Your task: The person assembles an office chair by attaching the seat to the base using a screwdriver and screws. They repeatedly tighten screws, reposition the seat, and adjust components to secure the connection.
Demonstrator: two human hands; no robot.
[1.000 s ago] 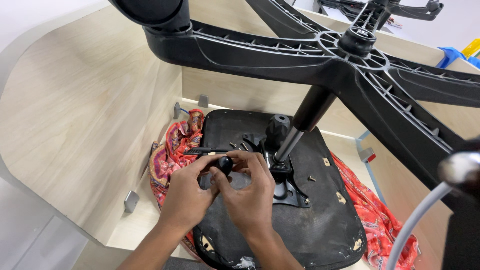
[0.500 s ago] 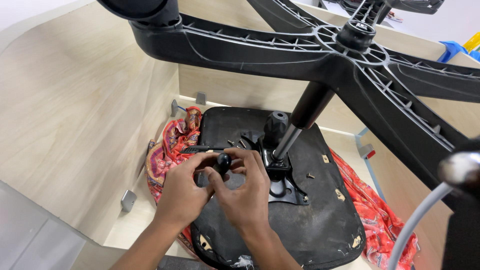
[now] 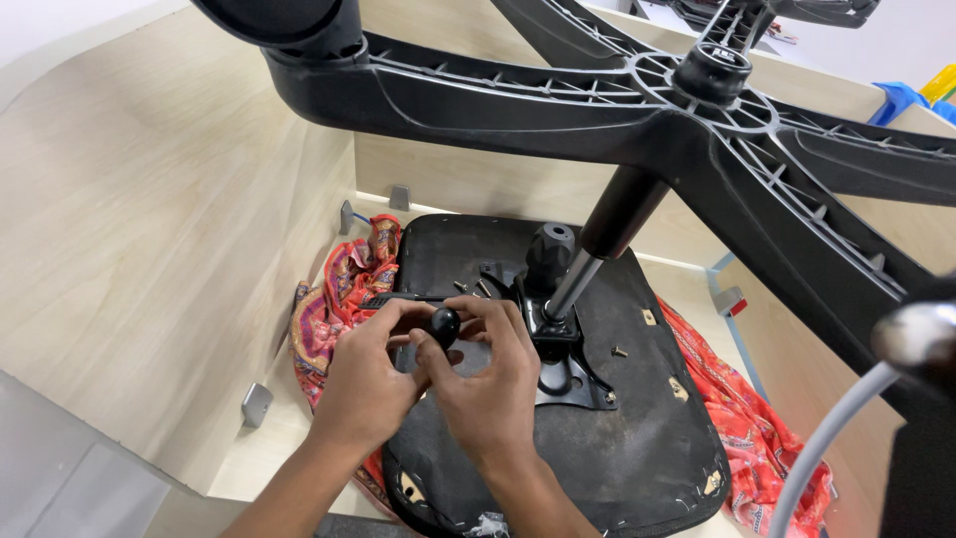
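An office chair lies upside down. Its black seat underside [image 3: 637,448] faces up, with a metal mechanism plate [image 3: 563,364] and gas cylinder [image 3: 607,239] rising to the black star base [image 3: 697,110]. My left hand [image 3: 363,384] and my right hand [image 3: 488,384] meet over the seat's left part, both pinching a small black round knob [image 3: 444,324] between their fingertips. A thin black lever [image 3: 398,298] runs left from the mechanism just above my fingers.
A red patterned cloth [image 3: 334,299] lies under the seat, showing on both sides. Light wooden panels [image 3: 149,249] wall in the space, with grey brackets [image 3: 256,403]. Loose screws [image 3: 619,351] sit on the seat. A grey hose [image 3: 827,448] curves at right.
The camera has shifted slightly. My hands stay together on the black knob in nearly the same spot, fingers adjusted a little.
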